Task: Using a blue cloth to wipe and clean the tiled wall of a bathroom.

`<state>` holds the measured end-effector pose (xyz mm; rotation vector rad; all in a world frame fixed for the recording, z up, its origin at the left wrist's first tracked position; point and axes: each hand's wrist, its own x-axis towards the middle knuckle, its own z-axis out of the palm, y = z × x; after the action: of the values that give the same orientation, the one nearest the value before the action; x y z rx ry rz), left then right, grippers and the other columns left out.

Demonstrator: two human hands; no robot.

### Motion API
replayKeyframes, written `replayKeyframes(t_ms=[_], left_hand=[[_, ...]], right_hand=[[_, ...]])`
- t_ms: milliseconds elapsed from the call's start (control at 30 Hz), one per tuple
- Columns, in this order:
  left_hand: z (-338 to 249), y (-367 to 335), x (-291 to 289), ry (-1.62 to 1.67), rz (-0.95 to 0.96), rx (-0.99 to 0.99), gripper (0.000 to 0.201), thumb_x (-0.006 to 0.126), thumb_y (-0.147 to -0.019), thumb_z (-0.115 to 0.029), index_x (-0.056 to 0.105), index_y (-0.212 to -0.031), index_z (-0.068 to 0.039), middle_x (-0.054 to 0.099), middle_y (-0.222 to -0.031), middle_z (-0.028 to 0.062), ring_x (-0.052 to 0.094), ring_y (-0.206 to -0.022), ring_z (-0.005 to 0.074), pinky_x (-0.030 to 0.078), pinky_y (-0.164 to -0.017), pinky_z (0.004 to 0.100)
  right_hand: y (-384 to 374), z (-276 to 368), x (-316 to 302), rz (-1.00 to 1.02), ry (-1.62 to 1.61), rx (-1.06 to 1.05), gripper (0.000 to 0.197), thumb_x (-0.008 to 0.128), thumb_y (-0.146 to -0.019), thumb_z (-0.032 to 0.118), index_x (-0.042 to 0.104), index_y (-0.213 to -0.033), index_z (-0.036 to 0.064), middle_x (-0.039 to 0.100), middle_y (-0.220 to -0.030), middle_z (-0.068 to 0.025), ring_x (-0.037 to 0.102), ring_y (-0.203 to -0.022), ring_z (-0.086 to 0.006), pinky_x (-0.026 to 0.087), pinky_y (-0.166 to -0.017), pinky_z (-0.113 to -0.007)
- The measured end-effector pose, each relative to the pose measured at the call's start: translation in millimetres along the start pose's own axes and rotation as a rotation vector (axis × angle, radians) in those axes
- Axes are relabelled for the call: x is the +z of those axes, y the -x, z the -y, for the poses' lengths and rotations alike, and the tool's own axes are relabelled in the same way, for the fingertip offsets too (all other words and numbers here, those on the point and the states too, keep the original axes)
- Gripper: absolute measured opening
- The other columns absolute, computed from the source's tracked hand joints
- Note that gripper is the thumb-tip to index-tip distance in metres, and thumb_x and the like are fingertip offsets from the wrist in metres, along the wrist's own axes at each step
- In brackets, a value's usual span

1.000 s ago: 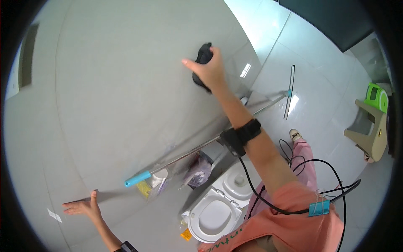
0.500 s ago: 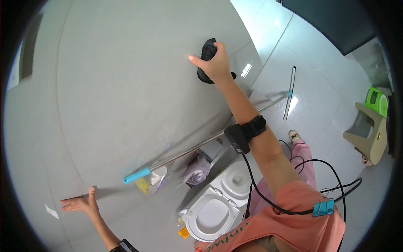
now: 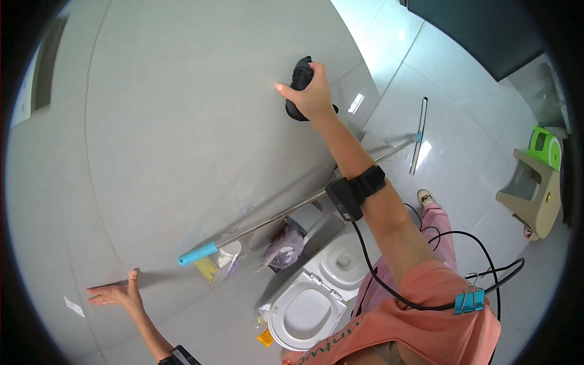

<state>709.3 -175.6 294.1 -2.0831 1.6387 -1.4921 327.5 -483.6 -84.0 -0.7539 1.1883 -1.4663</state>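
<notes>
In the head view we see the right hand (image 3: 314,94) and the black bundle (image 3: 300,74) a little farther right and up than one second ago, while against half a second ago they have hardly shifted; the left hand (image 3: 121,295) has stayed almost where it was. The bundle lies at the upper middle of our view, under the right hand and against the grey wall (image 3: 182,134). The right grip is partly closed on it, the fingers curled over its upper end and the thumb laid across it, the tip reaching past its left edge. The left hand is at the lower left by the wall, its grip spread wide and bare, thumb well apart from the fingers; we cannot tell how firmly it touches. A white strip (image 3: 74,306) is near its fingertips. Below the right forearm, with its black band (image 3: 368,182) and cable (image 3: 362,243), we see a squeegee (image 3: 280,216) slanting from its blue handle up to its head on the floor (image 3: 456,121). A purple bag (image 3: 285,248) is between that pole and the toilet (image 3: 325,267). At the far right a beige stool (image 3: 541,204) is just below a green item (image 3: 544,146).
</notes>
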Motion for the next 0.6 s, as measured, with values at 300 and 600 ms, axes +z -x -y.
replayKeyframes(t_ms=[300, 600], left_hand=[[-4.7, -5.0, 0.7, 0.019, -0.090, 0.023, 0.148, 0.073, -0.055, -0.076, -0.009, -0.145, 0.008, -0.008, -0.143, 0.0458, -0.013, -0.135, 0.0575, -0.006, -0.106, 0.0663], [12.5, 0.2, -5.5, -0.023, -0.054, 0.043, 0.144, 0.073, -0.058, -0.074, -0.009, -0.146, 0.006, -0.008, -0.147, 0.0407, -0.011, -0.135, 0.0581, -0.005, -0.107, 0.0653]], right_hand=[[127.6, 39.4, 88.8, 0.143, 0.221, -0.787, 0.053, 0.060, -0.079, 0.013, 0.051, -0.132, 0.0099, 0.041, -0.120, -0.0185, 0.043, -0.099, -0.0377, 0.039, -0.089, -0.051], [-9.7, -0.9, 25.3, -0.308, 0.519, -0.528, 0.055, 0.062, -0.080, 0.025, 0.048, -0.129, 0.0029, 0.047, -0.118, -0.0192, 0.048, -0.108, -0.0371, 0.020, -0.103, -0.068]])
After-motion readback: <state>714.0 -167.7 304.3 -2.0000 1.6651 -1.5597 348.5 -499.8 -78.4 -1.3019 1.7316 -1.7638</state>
